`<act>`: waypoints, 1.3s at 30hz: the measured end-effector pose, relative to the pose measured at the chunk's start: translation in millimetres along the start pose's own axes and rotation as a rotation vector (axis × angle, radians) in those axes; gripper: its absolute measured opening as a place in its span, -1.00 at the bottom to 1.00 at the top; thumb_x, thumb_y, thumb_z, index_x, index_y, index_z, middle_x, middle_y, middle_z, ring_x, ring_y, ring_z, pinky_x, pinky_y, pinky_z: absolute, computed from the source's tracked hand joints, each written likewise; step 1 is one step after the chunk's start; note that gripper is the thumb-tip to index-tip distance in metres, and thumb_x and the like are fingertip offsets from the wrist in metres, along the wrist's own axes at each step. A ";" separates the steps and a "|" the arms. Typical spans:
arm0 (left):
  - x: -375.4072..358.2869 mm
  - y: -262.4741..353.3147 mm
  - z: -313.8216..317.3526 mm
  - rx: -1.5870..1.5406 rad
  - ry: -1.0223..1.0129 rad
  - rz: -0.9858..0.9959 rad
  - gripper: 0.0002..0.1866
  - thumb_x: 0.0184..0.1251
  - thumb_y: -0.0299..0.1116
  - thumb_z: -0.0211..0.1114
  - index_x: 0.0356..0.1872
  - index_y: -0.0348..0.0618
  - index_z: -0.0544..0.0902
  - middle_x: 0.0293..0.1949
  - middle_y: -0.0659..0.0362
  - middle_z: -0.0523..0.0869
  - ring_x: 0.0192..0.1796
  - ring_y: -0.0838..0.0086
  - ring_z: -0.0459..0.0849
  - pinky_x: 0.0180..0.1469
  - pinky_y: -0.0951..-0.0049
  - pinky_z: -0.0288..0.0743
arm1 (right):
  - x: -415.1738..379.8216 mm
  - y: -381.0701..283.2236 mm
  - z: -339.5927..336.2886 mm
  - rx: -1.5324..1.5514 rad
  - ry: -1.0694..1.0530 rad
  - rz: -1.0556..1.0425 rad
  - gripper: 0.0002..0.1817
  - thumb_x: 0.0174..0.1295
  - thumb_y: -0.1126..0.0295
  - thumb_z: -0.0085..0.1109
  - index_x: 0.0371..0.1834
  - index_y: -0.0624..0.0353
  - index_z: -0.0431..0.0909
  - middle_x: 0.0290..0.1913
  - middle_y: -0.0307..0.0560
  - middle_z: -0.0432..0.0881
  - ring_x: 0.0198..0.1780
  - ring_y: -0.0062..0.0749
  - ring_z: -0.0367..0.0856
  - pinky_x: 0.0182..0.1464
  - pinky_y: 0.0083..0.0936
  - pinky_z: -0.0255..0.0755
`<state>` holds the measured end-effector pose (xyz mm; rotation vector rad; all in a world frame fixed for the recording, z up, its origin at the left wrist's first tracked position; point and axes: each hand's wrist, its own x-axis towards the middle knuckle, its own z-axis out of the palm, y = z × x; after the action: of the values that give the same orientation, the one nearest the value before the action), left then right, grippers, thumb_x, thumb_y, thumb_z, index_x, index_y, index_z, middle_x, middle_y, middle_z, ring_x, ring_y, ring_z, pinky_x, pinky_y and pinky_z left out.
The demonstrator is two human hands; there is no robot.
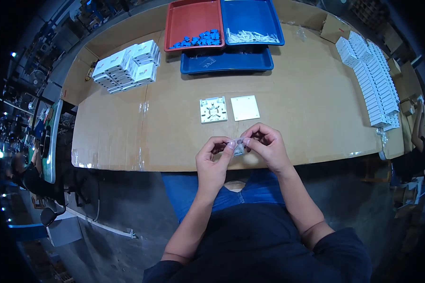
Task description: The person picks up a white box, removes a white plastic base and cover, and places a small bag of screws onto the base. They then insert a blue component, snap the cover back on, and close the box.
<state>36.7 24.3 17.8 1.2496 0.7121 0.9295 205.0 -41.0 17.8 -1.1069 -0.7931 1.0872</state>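
Note:
My left hand (215, 158) and my right hand (268, 147) meet near the table's front edge, each pinching the top of a small clear plastic bag (239, 149). Something small and pale shows inside the bag, too small to make out. Just beyond my hands lies a white square box base (213, 110) with moulded fittings inside. Beside it on the right is a flat white square cover (245, 108), a narrow gap between the two.
A red tray (193, 16) holds blue parts; a blue tray (251, 19) holds white slim pieces. Both rest above another blue tray (226, 66). White boxes are stacked at left (127, 66) and right (370, 80) on the cardboard-covered table (174, 141). A person sits far left.

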 end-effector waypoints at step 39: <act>-9.0 -2.1 -2.7 -0.002 0.025 0.049 -0.86 0.54 -0.43 0.39 -0.07 -0.32 0.72 -0.13 0.21 0.74 -0.02 0.57 0.67 0.15 0.48 0.53 | -7.3 10.7 11.9 -0.073 -0.049 -0.134 -0.91 0.41 0.53 0.36 -0.12 0.27 0.65 -0.15 -0.29 0.65 -0.13 -0.71 0.59 -0.03 -0.67 0.48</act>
<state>30.5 17.5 14.8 1.2607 0.7022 0.9872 188.9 -43.7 11.1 -1.0755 -0.9385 0.9827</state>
